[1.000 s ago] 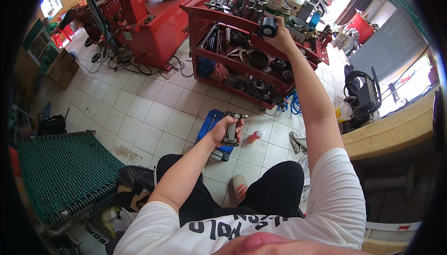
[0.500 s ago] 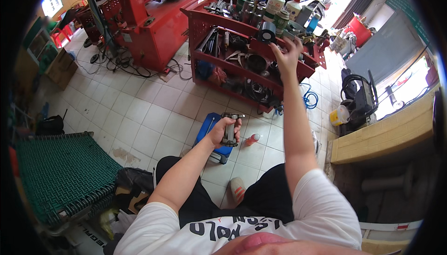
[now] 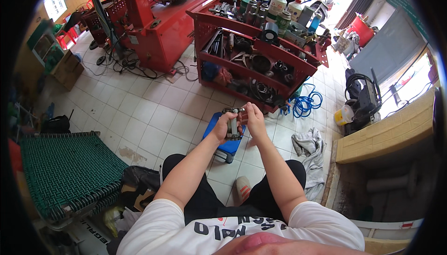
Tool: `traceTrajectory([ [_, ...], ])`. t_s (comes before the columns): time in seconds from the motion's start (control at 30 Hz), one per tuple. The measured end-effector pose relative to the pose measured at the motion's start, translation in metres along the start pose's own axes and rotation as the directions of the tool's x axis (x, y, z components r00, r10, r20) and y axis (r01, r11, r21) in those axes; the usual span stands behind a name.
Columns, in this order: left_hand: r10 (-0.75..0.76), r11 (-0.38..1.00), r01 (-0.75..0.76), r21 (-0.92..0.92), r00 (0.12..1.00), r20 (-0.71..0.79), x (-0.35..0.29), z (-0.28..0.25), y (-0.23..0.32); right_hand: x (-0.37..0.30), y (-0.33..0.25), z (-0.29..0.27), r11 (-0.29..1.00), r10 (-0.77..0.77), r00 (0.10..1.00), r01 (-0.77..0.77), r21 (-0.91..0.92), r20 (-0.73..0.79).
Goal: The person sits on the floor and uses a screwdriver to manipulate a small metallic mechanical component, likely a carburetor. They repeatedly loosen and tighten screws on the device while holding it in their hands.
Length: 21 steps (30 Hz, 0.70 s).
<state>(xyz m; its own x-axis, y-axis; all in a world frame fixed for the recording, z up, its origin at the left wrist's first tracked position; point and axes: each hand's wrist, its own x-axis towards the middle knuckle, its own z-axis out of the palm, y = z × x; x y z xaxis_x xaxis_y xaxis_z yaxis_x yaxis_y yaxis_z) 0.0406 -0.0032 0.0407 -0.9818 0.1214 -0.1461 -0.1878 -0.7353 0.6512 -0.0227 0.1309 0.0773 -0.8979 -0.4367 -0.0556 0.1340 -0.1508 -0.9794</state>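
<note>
A metal pedal (image 3: 234, 125) with a silver middle and dark toothed edges is held upright over a low blue stool (image 3: 226, 144). My left hand (image 3: 224, 125) is wrapped round its left side, thumb on top. Close against its right side is my right hand (image 3: 255, 123), thumb and fingers drawn together near the pedal's upper end. Whatever sits between those fingers is too small or hidden to make out. Both forearms reach forward over my knees.
Ahead stands a red tool cart (image 3: 260, 38) loaded with bottles, cans and parts. A coiled blue hose (image 3: 307, 102) and a grey cloth (image 3: 310, 150) lie on the tiles at right. A green woven seat (image 3: 70, 171) is at left, a red machine (image 3: 153, 45) behind.
My right hand has come back from above the cart down to the pedal, its spread fingers now drawn together. My left hand keeps the pedal. The orange bottle is now hidden.
</note>
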Motion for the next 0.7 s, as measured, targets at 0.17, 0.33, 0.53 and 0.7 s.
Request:
traceTrajectory([
  [0.17, -0.103, 0.990, 0.094, 0.105, 0.992, 0.080, 0.000, 0.000, -0.012, -0.021, 0.000, -0.022, 0.992, 0.006, 0.997, 0.004, -0.127, 0.071],
  [0.33, -0.155, 0.973, 0.137, 0.187, 0.984, 0.085, 0.002, -0.007, -0.020, -0.020, 0.021, -0.040, 0.971, -0.033, 0.988, 0.068, -0.230, 0.150],
  [0.53, -0.154, 0.988, 0.153, 0.024, 0.987, 0.049, 0.003, -0.009, -0.017, -0.009, 0.034, -0.044, 0.955, -0.069, 0.978, 0.121, -0.271, 0.195],
  [0.7, -0.133, 0.991, 0.132, 0.015, 0.990, 0.051, 0.001, -0.016, -0.020, -0.007, 0.024, -0.044, 0.984, -0.059, 0.992, 0.077, -0.160, 0.115],
])
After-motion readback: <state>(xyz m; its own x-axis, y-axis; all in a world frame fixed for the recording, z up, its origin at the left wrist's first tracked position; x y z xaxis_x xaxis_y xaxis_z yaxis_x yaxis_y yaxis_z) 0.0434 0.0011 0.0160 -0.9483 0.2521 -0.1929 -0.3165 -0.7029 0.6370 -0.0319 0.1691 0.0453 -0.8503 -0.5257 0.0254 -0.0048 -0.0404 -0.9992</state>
